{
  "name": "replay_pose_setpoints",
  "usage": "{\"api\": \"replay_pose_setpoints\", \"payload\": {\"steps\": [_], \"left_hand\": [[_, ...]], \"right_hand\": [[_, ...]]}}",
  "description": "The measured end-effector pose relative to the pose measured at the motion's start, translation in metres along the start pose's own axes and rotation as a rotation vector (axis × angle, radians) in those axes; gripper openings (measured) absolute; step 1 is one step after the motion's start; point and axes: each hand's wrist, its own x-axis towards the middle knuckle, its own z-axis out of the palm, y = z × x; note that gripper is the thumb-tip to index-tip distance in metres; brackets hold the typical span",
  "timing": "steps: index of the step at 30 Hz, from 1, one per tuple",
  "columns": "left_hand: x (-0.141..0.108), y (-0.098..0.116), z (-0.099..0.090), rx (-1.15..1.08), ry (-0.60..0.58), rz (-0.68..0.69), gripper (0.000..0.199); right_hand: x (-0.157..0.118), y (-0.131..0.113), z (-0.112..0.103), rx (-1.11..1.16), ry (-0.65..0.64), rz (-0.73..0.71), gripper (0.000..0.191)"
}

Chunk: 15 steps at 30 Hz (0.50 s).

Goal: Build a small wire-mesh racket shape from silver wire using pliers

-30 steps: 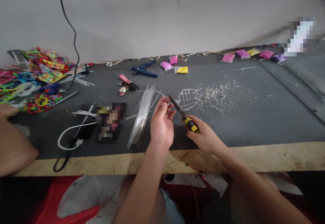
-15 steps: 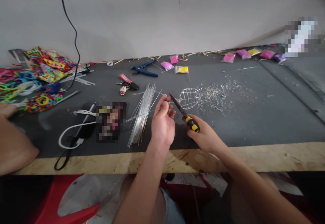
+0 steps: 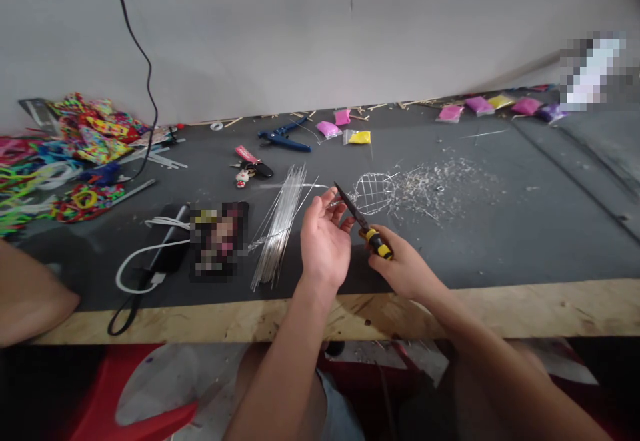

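Observation:
My right hand [image 3: 406, 266] is wrapped round the yellow-and-black handles of long-nosed pliers [image 3: 354, 209]. The plier tips point up and left, beside the fingertips of my left hand [image 3: 326, 244]. That hand is palm up with fingers curled round a thin wire [image 3: 310, 186]; the thumb stands away from the fingertips. The exact grip is partly hidden. Just right of the plier jaws lies a wire cage [image 3: 375, 194] of crossed silver strands, apparently joined to twisted wire at my left hand. A bundle of straight wires [image 3: 280, 228] lies left of my left hand.
Wire clippings [image 3: 440, 188] are scattered right of the cage. Behind lie a blue hand tool [image 3: 285, 138], keys [image 3: 255, 166] and small colored packets [image 3: 357, 136]. A cabled phone [image 3: 217, 238] and colorful craft materials [image 3: 90, 154] are leftward. Another person's arm [image 3: 33, 298] rests at far left.
My left thumb has moved left, away from the fingertips, and the palm has opened slightly. The right hand and pliers stay almost still. The far-left arm has shifted slightly.

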Motion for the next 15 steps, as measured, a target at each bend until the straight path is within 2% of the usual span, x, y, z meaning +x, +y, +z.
{"api": "replay_pose_setpoints", "payload": {"steps": [4, 8, 11, 15], "left_hand": [[-0.0013, 0.0003, 0.0036, -0.018, -0.006, -0.027, 0.030], [-0.0034, -0.0019, 0.0038, 0.027, -0.046, -0.012, 0.014], [-0.0052, -0.0039, 0.0021, 0.066, -0.106, -0.003, 0.011], [-0.0053, -0.0073, -0.0005, 0.067, -0.106, -0.012, 0.028]], "right_hand": [[0.0004, 0.0002, 0.0000, 0.014, 0.008, 0.005, 0.037], [0.0007, 0.0012, 0.0000, 0.033, 0.012, 0.005, 0.035], [0.0012, 0.0029, -0.0002, 0.060, 0.010, 0.018, 0.038], [0.0010, 0.0044, -0.0009, 0.104, -0.001, 0.013, 0.037]]}}
